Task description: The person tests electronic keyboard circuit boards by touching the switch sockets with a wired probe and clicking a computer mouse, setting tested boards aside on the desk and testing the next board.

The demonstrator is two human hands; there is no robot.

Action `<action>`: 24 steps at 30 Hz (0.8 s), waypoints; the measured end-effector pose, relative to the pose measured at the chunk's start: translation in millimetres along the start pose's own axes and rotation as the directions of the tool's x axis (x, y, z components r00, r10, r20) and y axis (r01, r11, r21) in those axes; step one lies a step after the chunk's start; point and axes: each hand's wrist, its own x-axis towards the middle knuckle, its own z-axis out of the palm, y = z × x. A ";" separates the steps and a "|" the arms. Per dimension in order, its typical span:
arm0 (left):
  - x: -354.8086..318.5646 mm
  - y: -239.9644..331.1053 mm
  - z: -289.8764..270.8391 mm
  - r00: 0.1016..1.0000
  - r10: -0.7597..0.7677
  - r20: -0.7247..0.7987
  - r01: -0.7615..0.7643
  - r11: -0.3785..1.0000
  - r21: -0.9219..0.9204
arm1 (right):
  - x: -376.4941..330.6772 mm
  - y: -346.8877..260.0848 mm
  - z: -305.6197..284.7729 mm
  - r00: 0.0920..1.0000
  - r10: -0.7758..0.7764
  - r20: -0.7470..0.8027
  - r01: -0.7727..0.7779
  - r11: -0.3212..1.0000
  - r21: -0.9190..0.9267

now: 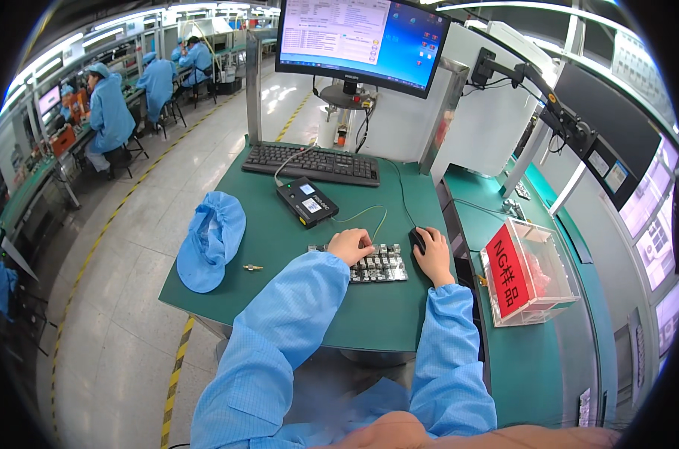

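Observation:
On the green table mat, a panel of small circuit boards (385,268) with rows of silvery metal parts lies in front of me. My left hand (351,246) rests over its upper left part, fingers curled and drawn together; whatever they hold is hidden. A thin yellow-green wire (385,218) loops from a black handheld device (307,202) with a small lit screen toward the panel. To the right of the panel, my right hand (434,258) lies wrapped over a black computer mouse (416,239).
A black keyboard (309,164) lies behind the device, below a monitor (358,41). At left are a blue cloth cap (211,241) and a small brass connector (253,267). A clear box with a red label (507,269) stands on the right bench. People in blue sit far left.

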 end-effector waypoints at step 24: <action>-0.8 0.8 -1.1 1.000 -0.015 0.010 0.015 1.000 -0.008 | 3.3 -23.5 -13.9 0.995 -0.079 -0.068 0.058 0.962 -0.267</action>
